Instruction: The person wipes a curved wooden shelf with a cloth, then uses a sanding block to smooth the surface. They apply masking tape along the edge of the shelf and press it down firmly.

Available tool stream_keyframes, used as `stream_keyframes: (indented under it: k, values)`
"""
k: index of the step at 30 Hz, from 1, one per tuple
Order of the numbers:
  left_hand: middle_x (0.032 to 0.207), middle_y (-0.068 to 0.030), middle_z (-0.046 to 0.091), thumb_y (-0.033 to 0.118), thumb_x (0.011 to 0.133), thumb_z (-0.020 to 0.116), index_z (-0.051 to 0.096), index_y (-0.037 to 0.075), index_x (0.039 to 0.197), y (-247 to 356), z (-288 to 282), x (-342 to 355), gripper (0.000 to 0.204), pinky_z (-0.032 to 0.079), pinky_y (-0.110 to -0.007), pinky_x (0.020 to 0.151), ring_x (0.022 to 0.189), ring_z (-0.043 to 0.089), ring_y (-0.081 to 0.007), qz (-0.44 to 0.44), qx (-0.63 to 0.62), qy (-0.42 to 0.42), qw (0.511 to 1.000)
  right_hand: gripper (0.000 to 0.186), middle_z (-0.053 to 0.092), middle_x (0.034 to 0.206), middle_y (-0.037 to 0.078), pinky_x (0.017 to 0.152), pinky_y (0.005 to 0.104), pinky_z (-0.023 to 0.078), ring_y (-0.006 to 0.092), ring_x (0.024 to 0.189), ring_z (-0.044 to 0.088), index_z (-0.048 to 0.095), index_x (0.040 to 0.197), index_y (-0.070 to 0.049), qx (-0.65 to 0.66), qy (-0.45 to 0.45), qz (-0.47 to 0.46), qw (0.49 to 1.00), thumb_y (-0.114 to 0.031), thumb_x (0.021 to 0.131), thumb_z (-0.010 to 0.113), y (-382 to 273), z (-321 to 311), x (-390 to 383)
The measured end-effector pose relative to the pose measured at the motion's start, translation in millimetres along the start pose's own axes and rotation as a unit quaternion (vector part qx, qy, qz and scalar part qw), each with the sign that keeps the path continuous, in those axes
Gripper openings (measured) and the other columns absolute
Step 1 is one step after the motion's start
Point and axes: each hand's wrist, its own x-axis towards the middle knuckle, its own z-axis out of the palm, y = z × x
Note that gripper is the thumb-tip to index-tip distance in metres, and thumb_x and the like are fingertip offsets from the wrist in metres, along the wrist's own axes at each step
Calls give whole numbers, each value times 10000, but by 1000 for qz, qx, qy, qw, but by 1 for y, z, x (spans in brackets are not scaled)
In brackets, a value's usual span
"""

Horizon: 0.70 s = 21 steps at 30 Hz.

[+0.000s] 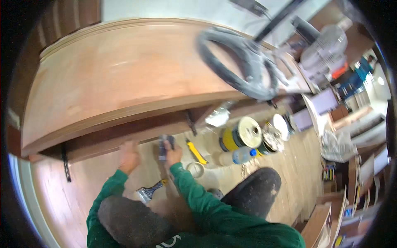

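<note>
My right hand (174, 154) is closed round a dark grey flat block (162, 149), held low in front of the wooden cabinet; its exact kind is unclear. To its left, my left hand (130, 158) is by the cabinet's lower front edge, smeared by motion, so its fingers cannot be read. The wide cabinet (124, 66) has a pale, patchy top and a dark open front. On the floor just right of my right hand lies a yellow utility knife (196, 152), with a round tape roll (195, 169) below it. A paintbrush (149, 191) rests between my forearms.
Right of the knife stand a yellow and dark can (236, 136), a blue-capped clear bottle (241, 156) and a container heaped with shavings (271, 139). A dusty dark oval frame (235, 70) sits on the cabinet, near a fan (324, 49). Boards and a plastic bag (337, 144) crowd the right.
</note>
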Motion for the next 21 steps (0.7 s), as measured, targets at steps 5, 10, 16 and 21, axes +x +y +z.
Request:
stream_keyframes:
  k: [5,10,16,21]
  values:
    - [1244,-219,512,105,777,581,491,-11,1305,-76,-29,-55,548,357,-562,975,1143,478,-412,-30,62,51,996,526,687,951,216,761,401,531,307,805,684,614,1220,-25,-267,-104,-163,944,-420,874,640,-27,21,4]
    - [1325,-242,533,71,856,567,593,-69,1203,-159,-12,-114,375,419,-475,999,1184,535,-378,-64,81,129,986,444,686,860,207,620,405,552,283,604,671,639,1146,-31,-224,-256,-32,940,-343,830,642,-43,52,-25]
    - [1340,-206,531,342,970,509,468,-37,1371,-12,-59,-91,553,408,-354,1011,1143,560,-277,-354,-769,28,531,333,673,783,177,726,464,526,386,734,647,692,912,-69,-300,-241,-175,906,-284,658,712,-44,98,-78]
    - [1212,-181,572,326,954,516,534,-24,1253,-41,-58,-84,460,438,-346,908,1030,581,-258,-348,-657,67,665,443,666,857,205,835,442,510,375,947,632,706,907,-49,-253,-449,-299,803,-334,570,745,-52,115,-86]
